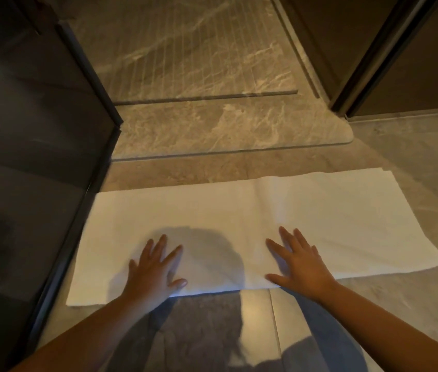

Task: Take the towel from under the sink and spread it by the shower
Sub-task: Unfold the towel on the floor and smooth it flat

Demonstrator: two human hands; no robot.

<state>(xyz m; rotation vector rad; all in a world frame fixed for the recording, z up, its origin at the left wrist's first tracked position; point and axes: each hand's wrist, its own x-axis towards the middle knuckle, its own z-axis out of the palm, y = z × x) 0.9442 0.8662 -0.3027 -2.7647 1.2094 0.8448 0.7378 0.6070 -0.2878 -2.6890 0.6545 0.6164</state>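
Observation:
A white towel [239, 210] lies flat on the tiled floor, stretched left to right in front of the shower threshold [212, 130]. A soft crease runs across it right of the middle. My left hand [156, 269] rests palm down on the towel's near edge, fingers spread. My right hand [298, 261] lies flat on the towel too, a little to the right, fingers apart. Neither hand grips the cloth.
A dark glass panel [38, 157] stands along the left, its frame touching the towel's left end. Behind the threshold lies the marble shower floor [185, 49]. A dark door frame [373, 63] rises at the upper right. My knees [328, 336] show at the bottom.

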